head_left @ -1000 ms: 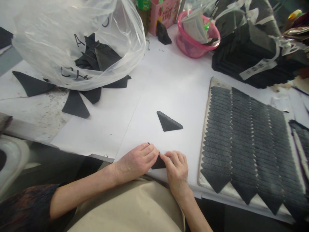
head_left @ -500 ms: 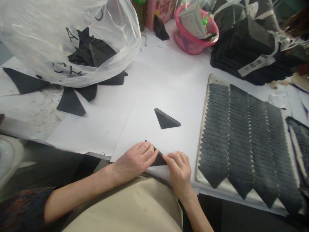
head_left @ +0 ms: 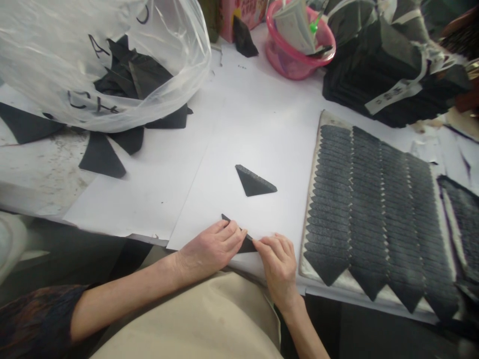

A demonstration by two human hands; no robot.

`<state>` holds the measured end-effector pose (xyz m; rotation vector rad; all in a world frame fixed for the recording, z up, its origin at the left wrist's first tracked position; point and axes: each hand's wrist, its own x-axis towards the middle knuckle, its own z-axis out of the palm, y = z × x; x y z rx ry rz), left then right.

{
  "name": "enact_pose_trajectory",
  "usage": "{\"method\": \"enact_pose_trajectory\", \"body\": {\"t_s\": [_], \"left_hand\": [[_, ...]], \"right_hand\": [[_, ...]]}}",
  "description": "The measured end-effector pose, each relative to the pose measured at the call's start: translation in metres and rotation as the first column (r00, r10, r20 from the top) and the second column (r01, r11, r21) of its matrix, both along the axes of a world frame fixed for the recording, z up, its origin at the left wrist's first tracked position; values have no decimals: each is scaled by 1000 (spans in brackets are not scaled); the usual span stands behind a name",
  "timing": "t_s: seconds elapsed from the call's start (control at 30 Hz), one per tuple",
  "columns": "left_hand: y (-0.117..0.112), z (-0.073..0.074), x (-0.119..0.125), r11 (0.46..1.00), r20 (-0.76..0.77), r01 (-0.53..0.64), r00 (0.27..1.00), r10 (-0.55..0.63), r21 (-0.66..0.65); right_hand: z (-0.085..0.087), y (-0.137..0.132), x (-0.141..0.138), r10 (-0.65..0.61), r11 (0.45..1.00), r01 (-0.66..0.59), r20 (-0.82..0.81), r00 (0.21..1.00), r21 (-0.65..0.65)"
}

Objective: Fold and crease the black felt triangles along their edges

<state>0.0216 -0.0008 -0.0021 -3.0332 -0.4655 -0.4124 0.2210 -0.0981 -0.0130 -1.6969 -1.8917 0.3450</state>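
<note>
At the near edge of the white paper point(head_left: 262, 124) both my hands press on a small black triangular piece point(head_left: 247, 243). My left hand point(head_left: 213, 247) lies flat over its left part, fingers together. My right hand point(head_left: 279, 262) pinches its right end with curled fingertips. Most of that piece is hidden under my fingers. A second black triangular piece point(head_left: 254, 181) lies loose on the paper a little farther away, touched by neither hand.
A clear plastic bag point(head_left: 86, 55) of black cut pieces sits at the back left, with loose black pieces point(head_left: 101, 157) beside it. A board point(head_left: 318, 129) with rows of overlapped black pieces lies to the right. A pink bowl point(head_left: 295, 50) and bundled black stacks point(head_left: 381, 65) stand behind.
My hands have stayed on the small black piece, and slightly more of its left tip shows. The view has shifted a little, so everything sits higher and more to the left.
</note>
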Motion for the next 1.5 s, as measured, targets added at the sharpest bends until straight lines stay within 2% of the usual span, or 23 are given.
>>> {"method": "enact_pose_trajectory", "body": {"t_s": [0.4,0.67,0.9,1.23,1.5], "left_hand": [[-4,3,3,998,-21,-8,1000,9,54],[-5,-1,11,996,27,72,997,-71,-44],[-5,2,12,998,48,33,998,-31,-55],[-5,0,14,997,-1,72,997,-72,-40],[-5,0,22,989,57,113,993,-108,-97]], "right_hand": [[-1,-10,2,-34,999,33,31,999,12],[1,-12,3,-47,999,48,-4,999,27],[3,-10,5,-107,994,107,-26,994,-11],[0,-14,8,-46,998,45,39,998,35],[-1,-17,10,-46,998,44,55,997,34]]}}
